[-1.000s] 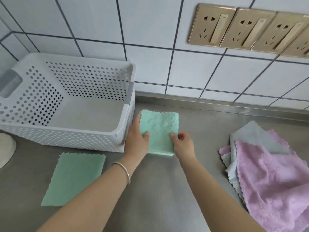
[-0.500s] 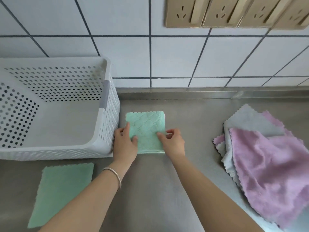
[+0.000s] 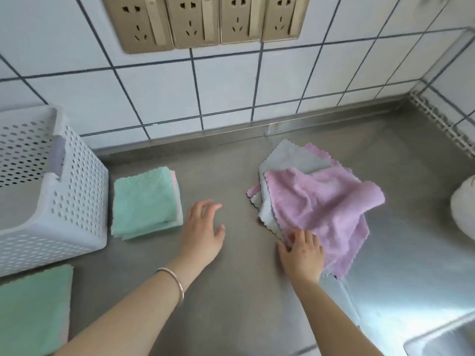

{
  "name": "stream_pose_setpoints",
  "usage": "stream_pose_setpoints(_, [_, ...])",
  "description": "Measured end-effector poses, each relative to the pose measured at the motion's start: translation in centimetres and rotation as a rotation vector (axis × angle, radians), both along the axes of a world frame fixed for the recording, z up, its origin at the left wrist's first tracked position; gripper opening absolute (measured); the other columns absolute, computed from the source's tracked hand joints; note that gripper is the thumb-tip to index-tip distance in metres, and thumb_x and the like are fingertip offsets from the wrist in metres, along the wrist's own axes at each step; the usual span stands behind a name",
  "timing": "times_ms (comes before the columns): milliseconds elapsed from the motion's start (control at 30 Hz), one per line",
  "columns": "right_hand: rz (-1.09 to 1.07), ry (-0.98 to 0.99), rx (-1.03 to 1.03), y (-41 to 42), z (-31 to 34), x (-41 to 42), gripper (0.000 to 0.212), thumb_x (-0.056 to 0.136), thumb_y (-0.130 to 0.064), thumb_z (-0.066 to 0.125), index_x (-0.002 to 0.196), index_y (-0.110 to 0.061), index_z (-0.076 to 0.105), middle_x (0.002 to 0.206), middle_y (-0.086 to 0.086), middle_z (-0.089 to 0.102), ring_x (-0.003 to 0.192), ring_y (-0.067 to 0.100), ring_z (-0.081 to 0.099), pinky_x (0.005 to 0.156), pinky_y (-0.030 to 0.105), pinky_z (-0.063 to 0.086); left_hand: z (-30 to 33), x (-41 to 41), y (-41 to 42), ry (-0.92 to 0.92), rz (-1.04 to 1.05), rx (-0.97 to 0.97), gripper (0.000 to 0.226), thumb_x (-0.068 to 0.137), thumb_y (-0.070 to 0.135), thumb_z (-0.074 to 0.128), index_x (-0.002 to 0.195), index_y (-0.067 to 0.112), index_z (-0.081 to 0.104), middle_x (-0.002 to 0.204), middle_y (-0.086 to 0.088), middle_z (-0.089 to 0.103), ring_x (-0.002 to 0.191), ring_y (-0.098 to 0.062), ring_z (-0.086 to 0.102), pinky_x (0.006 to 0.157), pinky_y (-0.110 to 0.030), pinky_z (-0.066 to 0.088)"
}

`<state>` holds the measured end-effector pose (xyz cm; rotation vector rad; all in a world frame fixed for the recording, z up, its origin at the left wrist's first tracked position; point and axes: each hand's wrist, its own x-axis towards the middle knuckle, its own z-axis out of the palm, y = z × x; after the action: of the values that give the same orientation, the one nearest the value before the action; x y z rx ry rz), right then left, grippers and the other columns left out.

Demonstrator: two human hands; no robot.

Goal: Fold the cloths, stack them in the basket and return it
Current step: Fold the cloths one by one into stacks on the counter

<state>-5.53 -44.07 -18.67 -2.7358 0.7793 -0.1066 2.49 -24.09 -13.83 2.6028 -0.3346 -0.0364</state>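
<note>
Grey cloths [image 3: 288, 160] under pink cloth [image 3: 318, 201]

You face a white tiled wall [image 3: 282, 80] with dark grout, carrying a row of four gold socket plates [image 3: 205, 19]. A steel countertop [image 3: 231, 291] runs beneath it. A white rounded object [image 3: 464, 206] sits at the right edge; a sink corner [image 3: 444, 340] shows lower right.
</note>
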Motion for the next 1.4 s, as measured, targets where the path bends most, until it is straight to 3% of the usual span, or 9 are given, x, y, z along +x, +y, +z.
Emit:
stream_pose_setpoints(300, [-0.005, -0.152, 0.212, -2.4, -0.2, -0.3, 0.016, 0.081, -0.016, 0.053, 0.071, -0.006, 0.061, 0.072, 0.01, 0.06, 0.068, 0.034, 0.059, 0.052, 0.036, 0.046, -0.1, -1.1, -6.9, 0.128, -0.27, 0.05, 0.034, 0.086, 0.02, 0.054, 0.12, 0.02, 0.056, 0.124, 0.001, 0.053, 0.119, -0.021, 0.046, 0.096, -0.033, 0.042])
stream_pose_setpoints(433, [0.161, -0.327, -0.013, -4.7, 2.0, -0.1, 0.024, 0.084, -0.019, 0.042, 0.066, -0.012, 0.057, 0.058, -0.001, 0.056, 0.052, 0.024, 0.054, 0.047, 0.031, 0.041, 0.5, 0.2, -10.7, -0.098, -0.586, 0.119, 0.057, 0.064, 0.015, 0.073, 0.118, 0.023, 0.056, 0.122, 0.002, 0.06, 0.113, -0.023, 0.053, 0.094, -0.041, 0.048])
stream_pose_setpoints(600, [0.467, -0.462, -0.058, -8.9, 7.5, 1.3, 0.02, 0.086, -0.022, 0.052, 0.077, -0.015, 0.069, 0.062, -0.005, 0.064, 0.042, 0.016, 0.053, 0.034, 0.023, 0.041, 3.9, 2.5, -16.4, -0.103, -0.775, 0.215, 0.038, 0.078, 0.019, 0.063, 0.116, 0.022, 0.057, 0.125, 0.006, 0.058, 0.13, -0.018, 0.04, 0.115, -0.051, 0.014])
stream_pose_setpoints(700, [0.556, -0.4, -0.021, -10.9, 12.0, 2.0, 0.028, 0.084, -0.032, 0.049, 0.073, -0.017, 0.07, 0.054, -0.008, 0.064, 0.04, 0.011, 0.054, 0.035, 0.018, 0.038, 6.3, 3.8, -17.4, -0.043, -0.809, 0.321, 0.009, 0.088, 0.029, 0.054, 0.092, 0.024, 0.06, 0.1, 0.003, 0.065, 0.112, -0.018, 0.054, 0.117, -0.047, 0.001])
stream_pose_setpoints(800, [0.492, -0.209, 0.103, -11.4, 16.6, 2.3, 0.016, 0.086, -0.026, 0.059, 0.076, -0.018, 0.069, 0.047, -0.01, 0.052, 0.039, 0.005, 0.044, 0.041, 0.016, 0.033, 7.6, 4.5, -15.8, -0.009, -0.732, 0.322, 0.018, 0.09, 0.039, 0.049, 0.079, 0.028, 0.058, 0.088, 0.002, 0.066, 0.094, -0.021, 0.06, 0.113, -0.041, 0.022])
stream_pose_setpoints(867, [0.473, -0.183, 0.369, -11.3, 19.1, 2.6, 0.016, 0.085, -0.018, 0.065, 0.071, -0.025, 0.063, 0.051, -0.008, 0.044, 0.044, 0.006, 0.039, 0.045, 0.012, 0.029, 8.0, 4.6, -13.8, 0.08, -0.574, 0.167, 0.021, 0.091, 0.037, 0.049, 0.087, 0.022, 0.063, 0.089, -0.001, 0.064, 0.09, -0.024, 0.059, 0.083, -0.031, 0.039])
stream_pose_setpoints(1067, [0.507, -0.224, 0.6, -9.3, 24.6, 4.2, 0.02, 0.081, -0.02, 0.07, 0.064, -0.024, 0.061, 0.062, 0.008, 0.041, 0.053, 0.011, 0.029, 0.046, 0.017, 0.023, 10.5, 4.0, -5.6, 0.225, -0.219, -0.353, 0.021, 0.09, 0.028, 0.054, 0.069, 0.027, 0.056, 0.062, 0.003, 0.055, 0.061, -0.012, 0.045, 0.06, -0.029, 0.031])
stream_pose_setpoints(1267, [0.655, 0.177, 0.074, -5.2, 26.5, 6.2, 0.04, 0.079, -0.031, 0.069, 0.059, -0.014, 0.039, 0.057, -0.004, 0.04, 0.058, 0.016, 0.038, 0.048, 0.025, 0.027, 15.2, 4.0, 4.0, 0.077, -0.106, -0.286, 0.021, 0.088, 0.011, 0.056, 0.087, 0.029, 0.067, 0.083, 0.0, 0.07, 0.073, -0.012, 0.056, 0.066, -0.024, 0.039])
stream_pose_setpoints(1400, [0.62, 0.031, -0.125, -1.3, 27.3, 6.8, 0.048, 0.082, -0.039, 0.064, 0.053, -0.022, 0.031, 0.054, -0.005, 0.042, 0.063, 0.023, 0.044, 0.05, 0.03, 0.029, 19.1, 3.3, 10.0, -0.038, -0.027, -0.226, 0.03, 0.088, 0.006, 0.055, 0.094, 0.034, 0.066, 0.082, 0.017, 0.068, 0.078, -0.009, 0.064, 0.068, -0.013, 0.041])
